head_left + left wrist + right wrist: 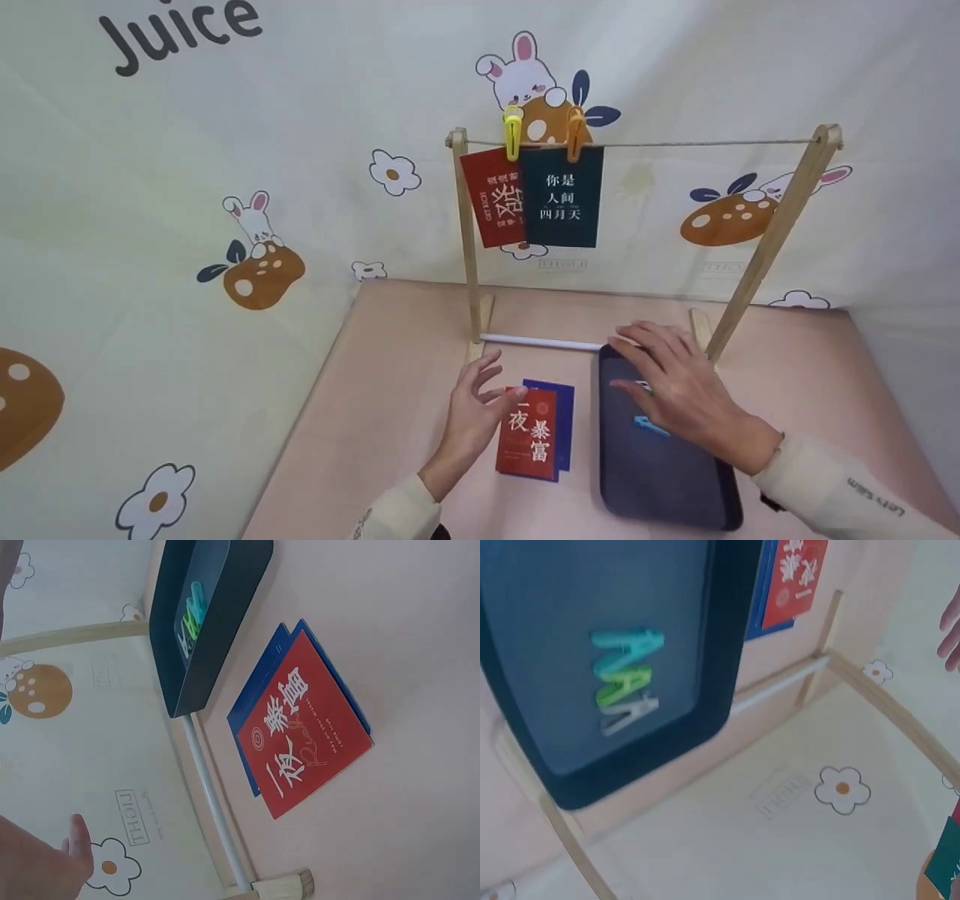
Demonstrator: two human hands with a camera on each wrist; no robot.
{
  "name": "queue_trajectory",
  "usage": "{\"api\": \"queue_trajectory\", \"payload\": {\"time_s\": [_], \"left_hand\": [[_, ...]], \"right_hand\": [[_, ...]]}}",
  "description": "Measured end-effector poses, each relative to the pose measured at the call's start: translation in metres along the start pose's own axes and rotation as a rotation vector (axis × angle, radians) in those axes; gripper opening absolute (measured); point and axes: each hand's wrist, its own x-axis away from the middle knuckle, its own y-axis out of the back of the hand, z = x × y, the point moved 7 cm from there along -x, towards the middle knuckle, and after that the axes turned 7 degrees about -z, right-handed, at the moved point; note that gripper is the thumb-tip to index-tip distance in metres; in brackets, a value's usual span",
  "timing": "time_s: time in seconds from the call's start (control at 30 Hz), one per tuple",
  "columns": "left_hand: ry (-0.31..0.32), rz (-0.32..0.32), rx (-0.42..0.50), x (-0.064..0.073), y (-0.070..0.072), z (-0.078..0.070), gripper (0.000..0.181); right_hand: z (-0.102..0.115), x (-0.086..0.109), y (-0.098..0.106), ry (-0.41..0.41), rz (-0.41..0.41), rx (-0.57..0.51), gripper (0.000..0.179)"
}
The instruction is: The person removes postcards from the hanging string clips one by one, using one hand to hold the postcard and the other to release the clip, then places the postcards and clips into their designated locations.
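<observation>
My left hand [474, 409] is raised beside a small pile of cards, its fingers loosely bent and holding nothing. On top of the pile lies a red card [529, 435] with white characters; blue cards [565, 427] stick out from under it. Over the dark tray [615, 480] hovers my right hand [679, 390], fingers relaxed with nothing between them. Inside the tray are a blue clothespin [626, 649], a green clothespin [622, 685] and a white clothespin [630, 714]. The right hand partly covers these in the head view.
A wooden frame [776, 232] carries a string [697, 143]. A yellow clothespin [512, 133] and an orange clothespin [575, 135] are on it, with a red card [487, 199] and a dark green card [566, 225] hanging side by side, overlapping. A white rod [540, 342] joins the feet.
</observation>
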Motion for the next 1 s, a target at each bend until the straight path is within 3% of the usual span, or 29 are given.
{"api": "queue_trajectory", "payload": {"time_s": [0.23,0.47,0.63,0.7,0.83,1.0], "left_hand": [[-0.055,0.045,-0.01,-0.007,-0.012,-0.016,0.064],[-0.113,0.019,0.004,-0.02,-0.019,-0.039,0.062],[-0.121,0.009,0.061,-0.029,-0.029,-0.051,0.062],[-0.124,0.012,0.071,-0.032,-0.033,-0.056,0.062],[-0.129,0.01,0.037,-0.04,-0.038,-0.067,0.063],[-0.171,-0.006,-0.009,-0.053,-0.042,-0.083,0.064]], "right_hand": [[-0.015,-0.035,0.001,0.156,0.117,0.108,0.049],[-0.026,-0.062,-0.004,0.261,0.219,0.177,0.057],[-0.031,-0.069,-0.008,0.299,0.232,0.195,0.061],[-0.032,-0.071,-0.011,0.312,0.235,0.195,0.07],[-0.034,-0.078,-0.016,0.334,0.24,0.216,0.089],[-0.042,-0.096,-0.02,0.325,0.229,0.236,0.091]]}}
